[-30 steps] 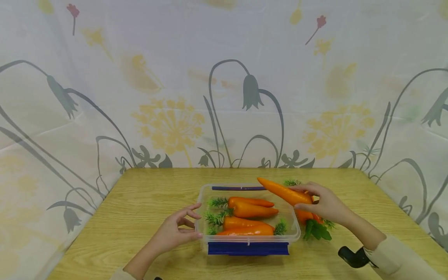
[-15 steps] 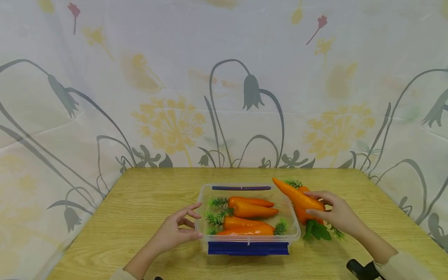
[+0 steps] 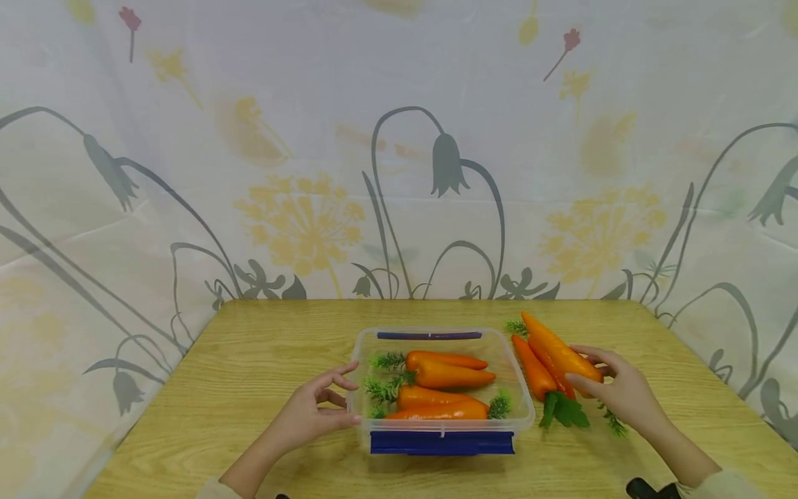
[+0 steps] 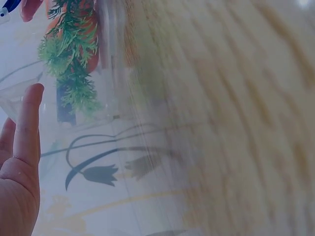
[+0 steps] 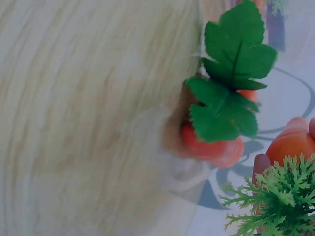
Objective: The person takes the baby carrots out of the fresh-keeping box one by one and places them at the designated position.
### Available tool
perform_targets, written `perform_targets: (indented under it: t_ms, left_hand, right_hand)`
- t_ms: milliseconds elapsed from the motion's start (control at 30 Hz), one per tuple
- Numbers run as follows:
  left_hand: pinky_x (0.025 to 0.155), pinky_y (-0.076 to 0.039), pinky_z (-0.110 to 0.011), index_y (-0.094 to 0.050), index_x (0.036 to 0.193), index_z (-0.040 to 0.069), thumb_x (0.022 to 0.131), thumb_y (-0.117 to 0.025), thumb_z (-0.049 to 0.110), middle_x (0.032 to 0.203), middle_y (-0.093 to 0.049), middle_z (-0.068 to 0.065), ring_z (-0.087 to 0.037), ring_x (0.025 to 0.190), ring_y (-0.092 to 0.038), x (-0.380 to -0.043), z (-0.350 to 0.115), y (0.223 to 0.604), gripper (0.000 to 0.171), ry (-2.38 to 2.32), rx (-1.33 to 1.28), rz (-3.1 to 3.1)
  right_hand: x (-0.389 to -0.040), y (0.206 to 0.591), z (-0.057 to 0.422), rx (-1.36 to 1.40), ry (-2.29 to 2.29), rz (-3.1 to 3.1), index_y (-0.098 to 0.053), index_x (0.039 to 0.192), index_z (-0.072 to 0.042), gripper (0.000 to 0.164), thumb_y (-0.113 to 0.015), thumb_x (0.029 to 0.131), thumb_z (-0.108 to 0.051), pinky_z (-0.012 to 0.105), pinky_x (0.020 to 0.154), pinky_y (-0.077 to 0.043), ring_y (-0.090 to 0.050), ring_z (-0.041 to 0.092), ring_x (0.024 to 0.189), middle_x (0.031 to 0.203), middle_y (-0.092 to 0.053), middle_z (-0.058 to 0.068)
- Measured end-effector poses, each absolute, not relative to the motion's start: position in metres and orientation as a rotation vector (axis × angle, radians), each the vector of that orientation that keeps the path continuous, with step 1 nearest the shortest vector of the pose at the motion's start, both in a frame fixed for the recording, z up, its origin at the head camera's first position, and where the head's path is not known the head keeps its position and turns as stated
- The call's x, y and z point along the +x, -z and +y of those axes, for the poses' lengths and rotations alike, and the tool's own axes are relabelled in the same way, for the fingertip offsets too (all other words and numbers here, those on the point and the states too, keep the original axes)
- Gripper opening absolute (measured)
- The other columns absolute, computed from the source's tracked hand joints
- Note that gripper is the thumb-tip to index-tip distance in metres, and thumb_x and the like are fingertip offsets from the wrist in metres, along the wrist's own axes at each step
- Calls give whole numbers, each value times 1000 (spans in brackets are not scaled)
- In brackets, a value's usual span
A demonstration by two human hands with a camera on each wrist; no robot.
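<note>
A clear plastic box (image 3: 520, 423) with blue clips sits on the table, holding several orange carrots (image 3: 454, 375) with green feathery tops. My left hand (image 3: 309, 407) touches the box's left side, fingers extended; in the left wrist view a straight finger (image 4: 28, 123) shows near the green tops (image 4: 71, 54). To the right of the box, my right hand (image 3: 625, 389) holds a carrot (image 3: 553, 343) by its thick end, tip pointing away and left. Its feathery top (image 5: 278, 199) hangs below the hand. Beneath it lie more carrots (image 3: 530, 369), one with broad green leaves (image 5: 231, 59).
The wooden table (image 3: 262, 346) ends at a wall hung with a flower-patterned cloth (image 3: 399, 229). A blue clip (image 3: 442, 442) runs along the box's near side, another along the far rim. A black strap device (image 3: 651, 488) shows at the right sleeve.
My right hand has carried the carrot rightward from the box's right rim, over the carrots beside it, its tip swinging further away from me. My left hand and the box have stayed put.
</note>
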State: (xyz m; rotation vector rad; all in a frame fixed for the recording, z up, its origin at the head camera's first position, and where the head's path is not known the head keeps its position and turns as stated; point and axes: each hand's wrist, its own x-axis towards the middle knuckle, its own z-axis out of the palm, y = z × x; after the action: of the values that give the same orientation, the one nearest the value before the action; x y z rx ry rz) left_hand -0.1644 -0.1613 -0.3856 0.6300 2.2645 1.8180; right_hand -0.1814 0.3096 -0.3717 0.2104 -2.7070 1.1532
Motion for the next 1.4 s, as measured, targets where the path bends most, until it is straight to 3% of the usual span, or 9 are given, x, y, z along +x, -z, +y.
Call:
perform_targets:
  t_ms: [300, 433, 600, 967, 1133, 1400]
  left_hand:
    - [78, -52, -28, -55, 108, -6, 81, -73, 11, 148, -30, -13, -29, 93, -56, -163, -161, 384, 37, -1806, 621, 2275]
    - [78, -52, -28, -55, 108, -6, 81, -73, 11, 148, -30, -12, -29, 93, -56, -163, -161, 384, 36, -1808, 617, 2276]
    - [77, -53, -29, -55, 108, -6, 82, -73, 10, 148, -30, -11, -29, 94, -57, -163, -161, 385, 35, -1809, 617, 2273]
    - [77, -53, -29, -55, 108, -6, 81, -73, 9, 148, -30, -13, -32, 94, -56, -164, -162, 387, 35, -1826, 625, 2260]
    - [77, -53, -29, -55, 108, -6, 81, -73, 9, 148, -30, -12, -30, 93, -56, -163, -162, 387, 35, -1821, 623, 2269]
    - [77, -53, -29, -55, 107, -6, 81, -73, 9, 148, -31, -12, -27, 92, -57, -164, -161, 386, 35, -1817, 627, 2275]
  right_hand:
    - [-184, 384, 328, 97, -1205, -2733, -45, 132, 5, 59, -66, 88, -28, 31, 56, -54, -59, 8, 74, 111, -50, 28]
    - [-187, 387, 334, 59, -1160, -2774, -45, 131, 7, 61, -66, 88, -31, 31, 55, -54, -62, 25, 79, 112, -47, 33]
    - [-193, 392, 339, 57, -978, -2830, -50, 126, 8, 61, -68, 86, -34, 34, 57, -51, -54, 43, 93, 107, -52, 34]
    - [-203, 396, 339, 86, -927, -2947, -51, 123, 10, 64, -72, 82, -35, 36, 62, -47, -55, 38, 91, 103, -57, 31]
    - [-205, 389, 339, 126, -941, -2991, -52, 122, 9, 62, -72, 81, -33, 34, 60, -45, -56, 32, 85, 97, -59, 22]
    - [-201, 374, 343, 161, -1171, -2976, -50, 122, 12, 55, -69, 85, -24, 34, 60, -53, -59, 21, 73, 91, -59, 13]
